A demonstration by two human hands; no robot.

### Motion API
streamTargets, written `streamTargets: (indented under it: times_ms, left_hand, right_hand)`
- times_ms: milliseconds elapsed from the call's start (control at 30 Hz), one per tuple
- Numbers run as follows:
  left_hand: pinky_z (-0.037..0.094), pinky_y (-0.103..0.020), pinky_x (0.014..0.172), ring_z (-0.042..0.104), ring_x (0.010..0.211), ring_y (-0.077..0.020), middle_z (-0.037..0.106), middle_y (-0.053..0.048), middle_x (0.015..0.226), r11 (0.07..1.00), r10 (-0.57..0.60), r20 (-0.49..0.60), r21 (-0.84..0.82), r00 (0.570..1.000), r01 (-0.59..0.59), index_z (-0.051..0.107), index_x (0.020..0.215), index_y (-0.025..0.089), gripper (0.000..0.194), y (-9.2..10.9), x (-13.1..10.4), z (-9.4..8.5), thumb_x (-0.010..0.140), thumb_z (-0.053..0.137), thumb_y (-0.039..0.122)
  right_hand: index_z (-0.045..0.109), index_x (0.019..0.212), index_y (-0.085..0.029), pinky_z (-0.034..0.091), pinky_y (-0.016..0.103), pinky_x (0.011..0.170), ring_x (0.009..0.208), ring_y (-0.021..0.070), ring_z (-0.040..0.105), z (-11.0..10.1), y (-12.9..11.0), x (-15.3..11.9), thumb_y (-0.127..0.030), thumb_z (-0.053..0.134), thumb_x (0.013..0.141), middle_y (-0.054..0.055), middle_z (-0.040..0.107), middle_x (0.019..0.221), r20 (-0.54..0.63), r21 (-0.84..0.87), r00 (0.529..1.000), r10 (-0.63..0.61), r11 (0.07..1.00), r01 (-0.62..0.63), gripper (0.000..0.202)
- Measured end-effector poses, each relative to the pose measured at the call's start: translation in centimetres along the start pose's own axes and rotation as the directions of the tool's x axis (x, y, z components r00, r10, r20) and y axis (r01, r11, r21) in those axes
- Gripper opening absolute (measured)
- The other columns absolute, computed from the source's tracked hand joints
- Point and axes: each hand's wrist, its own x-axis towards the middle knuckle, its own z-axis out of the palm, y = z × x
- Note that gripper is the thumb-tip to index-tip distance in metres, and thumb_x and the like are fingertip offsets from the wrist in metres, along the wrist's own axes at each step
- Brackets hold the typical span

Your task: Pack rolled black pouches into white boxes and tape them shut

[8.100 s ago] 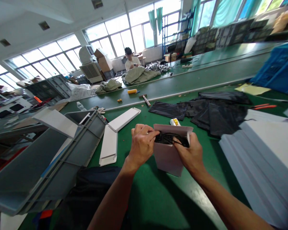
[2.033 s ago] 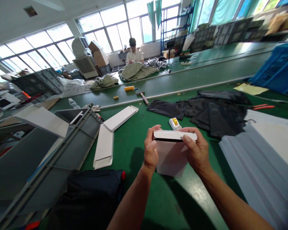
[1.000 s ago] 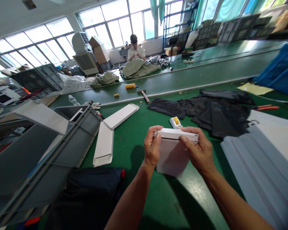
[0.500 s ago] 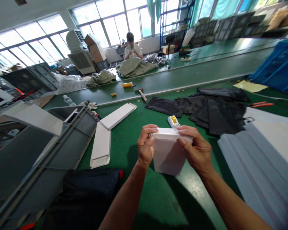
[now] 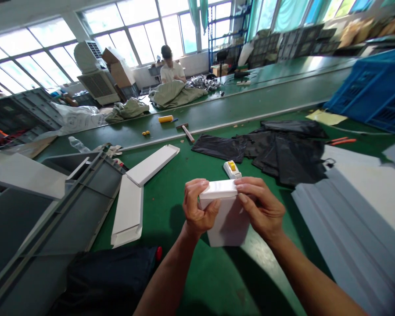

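Note:
A white cardboard box [image 5: 228,224] stands upright on the green table between my hands, its narrow end flap facing up. My left hand [image 5: 199,208] grips the top left corner, with the thumb on the near face and the fingers over the far edge. At the top right corner, my right hand [image 5: 261,206] pinches the box between thumb and fingers. Just behind the box lies a white tape dispenser [image 5: 232,169] with a yellow part. To the left, two folded white boxes [image 5: 128,210] lie end to end at an angle.
A grey crate [image 5: 82,197] leans at the left, near dark cloth [image 5: 108,276]. Black plastic bags [image 5: 283,153] and a stack of white cardboard sheets [image 5: 349,219] lie right. Farther back are a hammer [image 5: 188,133], a blue crate [image 5: 371,92] and a seated person [image 5: 172,70].
The view has turned slightly right. My left thumb has moved inward along the box's top edge, and the top end now looks flatter and more closed.

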Motion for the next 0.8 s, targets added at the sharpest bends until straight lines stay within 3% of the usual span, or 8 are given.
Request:
streamTargets:
  times_ms: [233, 433, 567, 800]
  left_hand:
    - [0.053, -0.045, 0.086, 0.061, 0.097, -0.0227, 0.062, -0.006, 0.097, 1.000, 0.020, -0.005, -0.009, 1.000, -0.020, 0.057, 0.104, 0.019, 0.027, -1.1, 0.3, 0.4, 0.081, 0.067, 0.029]
    - [0.052, -0.045, 0.084, 0.061, 0.093, -0.0218, 0.065, -0.005, 0.094, 0.998, 0.058, 0.002, 0.018, 0.998, -0.058, 0.058, 0.100, 0.018, 0.020, -1.7, 0.9, 0.6, 0.083, 0.064, 0.027]
    - [0.054, -0.043, 0.080, 0.061, 0.088, -0.0202, 0.065, -0.004, 0.092, 0.998, 0.067, -0.011, 0.001, 0.998, -0.067, 0.058, 0.096, 0.019, 0.017, -2.2, 1.3, 0.9, 0.081, 0.064, 0.022]
    - [0.054, -0.042, 0.078, 0.061, 0.083, -0.0186, 0.065, -0.002, 0.089, 0.999, 0.035, 0.015, 0.010, 0.999, -0.035, 0.058, 0.091, 0.020, 0.014, -2.6, 1.1, 0.8, 0.079, 0.065, 0.019]
  right_hand:
    - [0.067, 0.112, -0.027, 0.050, 0.040, 0.085, 0.098, 0.0236, 0.061, 0.4, 1.1, 0.7, -0.015, 0.072, 0.079, 0.006, 0.063, 0.105, 0.025, -0.110, 0.998, -0.055, 0.992, 0.058, 0.035]
    - [0.068, 0.106, -0.027, 0.044, 0.053, 0.092, 0.105, 0.0289, 0.056, 0.6, 1.7, 1.2, -0.017, 0.065, 0.083, 0.006, 0.065, 0.102, 0.009, -0.189, 0.998, -0.069, 0.980, 0.069, 0.025]
    - [0.069, 0.101, -0.026, 0.044, 0.052, 0.091, 0.102, 0.0274, 0.056, 0.5, 1.9, 1.5, -0.013, 0.053, 0.087, 0.006, 0.066, 0.099, 0.023, -0.175, 0.999, -0.036, 0.984, 0.039, 0.025]
    - [0.069, 0.093, -0.023, 0.043, 0.050, 0.089, 0.089, 0.0233, 0.060, 0.3, 1.8, 2.1, -0.010, 0.051, 0.087, 0.005, 0.066, 0.091, 0.037, -0.098, 0.999, 0.019, 0.995, -0.015, 0.024]
